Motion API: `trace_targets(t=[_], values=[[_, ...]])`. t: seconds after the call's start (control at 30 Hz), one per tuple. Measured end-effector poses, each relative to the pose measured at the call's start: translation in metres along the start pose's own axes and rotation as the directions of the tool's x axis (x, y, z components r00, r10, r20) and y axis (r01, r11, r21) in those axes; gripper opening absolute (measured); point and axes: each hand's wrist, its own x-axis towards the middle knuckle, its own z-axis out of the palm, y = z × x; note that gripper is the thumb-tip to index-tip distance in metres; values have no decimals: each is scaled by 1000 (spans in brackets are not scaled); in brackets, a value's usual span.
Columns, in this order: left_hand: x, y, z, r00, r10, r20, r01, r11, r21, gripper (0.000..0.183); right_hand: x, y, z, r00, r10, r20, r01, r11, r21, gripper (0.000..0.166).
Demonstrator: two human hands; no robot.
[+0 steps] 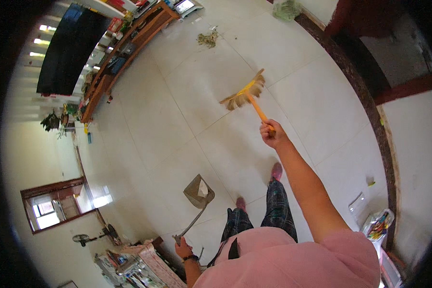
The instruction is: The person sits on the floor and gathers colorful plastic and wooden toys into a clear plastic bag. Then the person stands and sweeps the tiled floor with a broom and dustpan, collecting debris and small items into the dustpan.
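Note:
My right hand (271, 134) is closed around the orange handle of a broom (245, 90), whose yellow head and tan bristles fan out over the pale tiled floor. Lower left, my left hand (183, 248) grips the end of a long thin handle that runs to a greyish-brown dustpan (198, 191). A whitish piece lies in the pan. Beyond the broom, a small heap of dry greenish-brown debris (208, 39) lies on the tiles, apart from the bristles, with small bits near it.
A wooden shelf unit (138, 45) with many items stands upper left, below a dark television (72, 50). A greenish bag (287, 9) sits by the top wall. A cluttered cloth-covered table (158, 261) is lower left; a filled bin (378, 225) stands lower right.

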Motion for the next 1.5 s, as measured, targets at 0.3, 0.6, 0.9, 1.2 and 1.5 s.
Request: trace_targets(t=[0.3,0.6,0.9,1.2,1.5], values=[[-48,44,80,996,-48,80,64,974,-217,29,-258,-20,11,990,24,-138,-42,991,-125,28],[-33,104,163,981,-33,192,85,960,-265,27,-304,25,22,631,-149,-761,-117,952,-283,15],[28,196,249,973,-7,230,49,982,-181,26,-90,-81,14,671,-122,-731,-76,970,-231,21],[90,300,278,972,-87,220,90,996,-3,29,168,-112,196,827,-9,-563,-241,898,-367,28],[104,347,287,970,-184,160,201,975,-99,26,336,-158,304,899,23,-437,-222,885,-410,25]])
